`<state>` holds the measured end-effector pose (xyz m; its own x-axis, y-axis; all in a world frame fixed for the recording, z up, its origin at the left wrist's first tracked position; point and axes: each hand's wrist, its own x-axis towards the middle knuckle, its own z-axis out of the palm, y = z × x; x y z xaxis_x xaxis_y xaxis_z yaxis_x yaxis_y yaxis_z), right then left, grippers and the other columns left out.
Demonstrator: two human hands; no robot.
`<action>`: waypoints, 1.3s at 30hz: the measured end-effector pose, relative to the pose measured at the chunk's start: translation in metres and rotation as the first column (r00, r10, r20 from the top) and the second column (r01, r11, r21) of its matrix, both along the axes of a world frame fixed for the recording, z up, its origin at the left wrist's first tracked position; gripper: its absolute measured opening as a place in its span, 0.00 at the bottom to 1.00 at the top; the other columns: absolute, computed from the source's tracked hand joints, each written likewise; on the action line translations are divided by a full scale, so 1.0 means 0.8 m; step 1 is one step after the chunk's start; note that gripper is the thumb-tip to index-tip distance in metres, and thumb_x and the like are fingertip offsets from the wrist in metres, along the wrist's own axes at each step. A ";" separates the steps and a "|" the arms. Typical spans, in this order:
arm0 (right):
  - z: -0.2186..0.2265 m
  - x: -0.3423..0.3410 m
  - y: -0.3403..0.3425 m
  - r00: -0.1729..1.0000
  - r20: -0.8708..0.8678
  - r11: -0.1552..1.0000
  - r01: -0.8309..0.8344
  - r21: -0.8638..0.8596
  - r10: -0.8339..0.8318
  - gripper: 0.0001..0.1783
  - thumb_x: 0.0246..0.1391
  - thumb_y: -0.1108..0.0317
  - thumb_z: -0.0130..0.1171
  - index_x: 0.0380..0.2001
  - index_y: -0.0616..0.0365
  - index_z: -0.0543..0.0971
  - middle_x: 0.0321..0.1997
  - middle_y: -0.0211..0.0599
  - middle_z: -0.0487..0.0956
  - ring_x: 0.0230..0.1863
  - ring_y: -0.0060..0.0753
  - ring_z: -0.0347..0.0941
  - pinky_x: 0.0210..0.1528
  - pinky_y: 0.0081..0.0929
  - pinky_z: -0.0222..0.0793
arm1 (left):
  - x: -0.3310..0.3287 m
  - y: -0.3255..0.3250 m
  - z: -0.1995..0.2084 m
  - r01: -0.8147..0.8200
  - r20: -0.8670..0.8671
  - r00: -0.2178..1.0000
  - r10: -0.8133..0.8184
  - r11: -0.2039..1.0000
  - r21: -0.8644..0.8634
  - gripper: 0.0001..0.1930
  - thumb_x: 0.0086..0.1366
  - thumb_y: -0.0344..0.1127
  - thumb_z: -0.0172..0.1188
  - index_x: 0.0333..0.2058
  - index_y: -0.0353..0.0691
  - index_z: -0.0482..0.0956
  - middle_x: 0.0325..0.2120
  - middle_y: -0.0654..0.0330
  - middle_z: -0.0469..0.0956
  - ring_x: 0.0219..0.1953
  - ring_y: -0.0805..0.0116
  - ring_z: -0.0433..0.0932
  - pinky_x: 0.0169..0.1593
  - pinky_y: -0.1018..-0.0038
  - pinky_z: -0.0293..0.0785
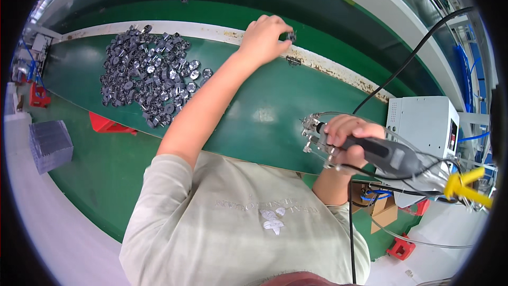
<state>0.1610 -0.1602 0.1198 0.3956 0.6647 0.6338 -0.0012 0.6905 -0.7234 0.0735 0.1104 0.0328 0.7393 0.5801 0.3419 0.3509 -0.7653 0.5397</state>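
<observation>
By bench (pixel 264 114), box (pixel 385 217) — cables (pixel 378 196) inside, left hand (pixel 264 38) pinching part (pixel 290 36), right hand (pixel 353 133) gripping tool (pixel 394 158)

A loose, pale grey-green shirt (pixel 222 233) — short-sleeved, the left sleeve (pixel 168 173) wide and creased. Its front carries faint lettering (pixel 270 205) and a whitish, petalled motif (pixel 272 222). Left hand (pixel 263 39) and right hand (pixel 352 133) — both bare. Below, a maroon edge (pixel 300 279), too cropped to identify.
</observation>
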 end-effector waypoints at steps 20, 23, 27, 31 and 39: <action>0.013 0.001 0.003 0.936 0.180 0.858 0.350 -0.376 -0.302 0.16 0.51 0.85 0.70 0.42 0.65 0.78 0.35 0.44 0.83 0.36 0.30 0.79 0.41 0.27 0.77 | -0.200 -0.154 -0.018 0.105 -0.028 0.994 -0.103 0.990 0.098 0.16 0.60 0.31 0.72 0.49 0.43 0.86 0.40 0.63 0.84 0.46 0.60 0.81 0.52 0.62 0.74; 0.009 -0.001 0.005 0.987 -0.056 0.960 0.130 -0.248 -0.148 0.14 0.51 0.82 0.72 0.37 0.63 0.75 0.29 0.40 0.80 0.28 0.31 0.76 0.35 0.34 0.77 | -0.156 -0.159 -0.017 0.251 -0.014 0.968 -0.251 0.966 0.066 0.16 0.61 0.34 0.72 0.49 0.43 0.86 0.40 0.63 0.85 0.44 0.61 0.81 0.50 0.62 0.75; -0.002 0.000 0.005 0.996 -0.086 0.997 -0.030 -0.073 0.024 0.16 0.52 0.78 0.75 0.33 0.61 0.73 0.23 0.36 0.76 0.22 0.31 0.73 0.31 0.38 0.76 | -0.104 -0.147 -0.037 0.332 0.098 0.942 -0.322 0.938 -0.100 0.16 0.62 0.34 0.71 0.50 0.43 0.87 0.42 0.62 0.86 0.44 0.59 0.81 0.51 0.62 0.76; -0.010 0.001 0.006 0.999 -0.047 0.997 -0.016 -0.072 0.012 0.16 0.54 0.76 0.75 0.33 0.61 0.73 0.22 0.35 0.76 0.21 0.31 0.72 0.30 0.38 0.77 | -0.093 -0.143 -0.052 0.306 0.202 0.941 -0.270 0.935 -0.176 0.17 0.63 0.31 0.69 0.51 0.40 0.87 0.46 0.59 0.86 0.47 0.56 0.81 0.55 0.61 0.76; -0.014 0.000 0.009 1.000 0.011 0.997 -0.023 -0.075 0.024 0.15 0.56 0.74 0.74 0.33 0.61 0.73 0.22 0.34 0.76 0.21 0.31 0.72 0.30 0.38 0.77 | -0.110 -0.146 -0.033 0.298 0.087 0.954 -0.286 0.936 -0.190 0.26 0.52 0.37 0.76 0.51 0.40 0.83 0.50 0.57 0.79 0.56 0.52 0.75 0.59 0.59 0.74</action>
<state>0.1613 -0.1532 0.1088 0.3719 0.7194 0.5866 -0.0083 0.6345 -0.7729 -0.0143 -0.0064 0.0064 0.8691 0.4021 0.2882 0.0925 -0.7044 0.7037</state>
